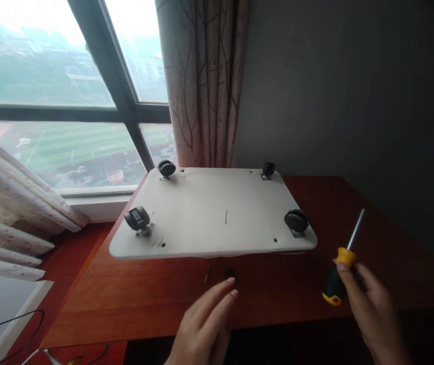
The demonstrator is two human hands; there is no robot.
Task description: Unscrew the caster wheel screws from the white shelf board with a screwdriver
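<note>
My right hand is wrapped round the black and yellow handle of a screwdriver, its metal shaft tilted up and to the right. Over the near part of the table, my left hand has its fingers stretched out and holds nothing. Its fingertips are at a few dark, thin screws; whether they touch cannot be made out. Another screw lies just to the left. Beyond the hands is a white board with black caster wheels standing up at its corners, such as the near right caster.
The board rests on a reddish-brown wooden table. A window and a patterned curtain stand behind it, with a grey wall at the right. Cables hang at the lower left, below the table edge.
</note>
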